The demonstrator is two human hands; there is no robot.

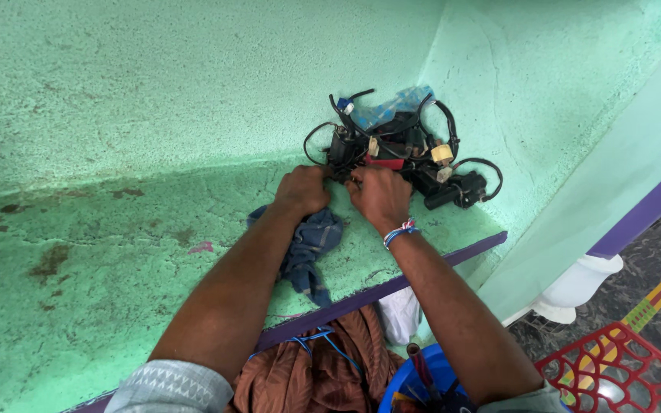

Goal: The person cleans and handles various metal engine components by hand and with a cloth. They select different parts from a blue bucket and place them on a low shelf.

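While both fists press together at the near edge of a tangle of black wires and connectors (403,149), the left hand (302,190) and right hand (380,196) are curled tight, seemingly pinching one cable between them; a blue cloth (311,248) lies under the left wrist on the stained green worktop (101,260), tucked into a green wall corner

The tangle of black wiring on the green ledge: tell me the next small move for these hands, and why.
Probably pull the near strands apart. Both the left hand and right hand are closed at the near edge of the tangle of black wiring, whose cables loop over its connectors in the corner of the green ledge. The blue cloth lies under the left wrist, unused.
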